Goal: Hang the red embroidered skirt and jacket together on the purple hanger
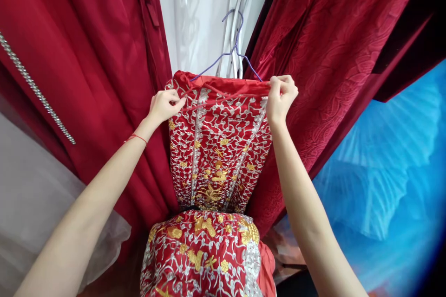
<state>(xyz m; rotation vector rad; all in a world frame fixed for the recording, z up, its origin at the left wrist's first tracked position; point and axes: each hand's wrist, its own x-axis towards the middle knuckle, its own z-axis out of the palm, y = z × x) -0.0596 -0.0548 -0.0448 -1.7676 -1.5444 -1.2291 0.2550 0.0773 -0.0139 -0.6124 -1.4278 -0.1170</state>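
Note:
A red strapless dress (pixel 218 148) with silver and gold embroidery hangs in front of me on a thin purple wire hanger (pixel 234 51). My left hand (pixel 163 106) pinches the top left edge of the bodice together with a thin red strap. At the top right corner, my right hand (pixel 280 97) grips the bodice's hem. The skirt part (pixel 205 255) spreads out below, embroidered the same way.
Plain red gowns hang to the left (pixel 87 65) and patterned red ones to the right (pixel 331 55). A white garment (pixel 202 14) hangs behind the hanger. A pale tulle skirt (pixel 31 204) is at the lower left, blue fabric (pixel 390 176) at the right.

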